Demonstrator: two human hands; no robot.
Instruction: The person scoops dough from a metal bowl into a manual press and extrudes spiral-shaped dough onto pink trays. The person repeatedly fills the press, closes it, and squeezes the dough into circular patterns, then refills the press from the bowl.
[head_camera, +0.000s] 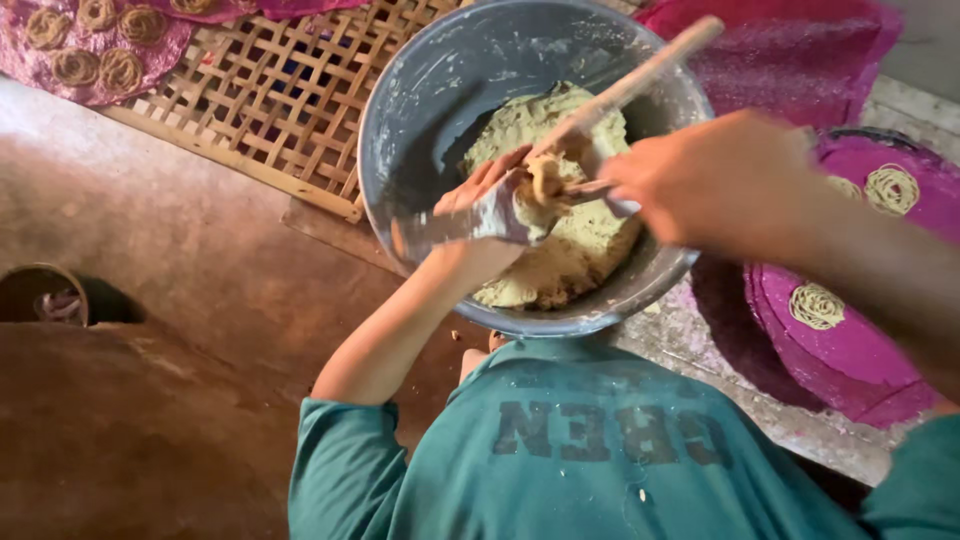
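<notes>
While over grey basin (400, 110) | L hand (480, 190) grip closed on metal tool (450, 225) | R hand (720, 180) closed on dough (545, 185) (blurred).

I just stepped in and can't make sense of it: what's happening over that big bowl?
A person in a teal shirt leans over a large grey metal bowl of pale yellowish dough. The left hand holds a small metal tube-shaped press over the bowl, while the right hand, gripping a long wooden stick, pushes dough into it. Round magenta mats with coiled dough spirals lie nearby.
</notes>
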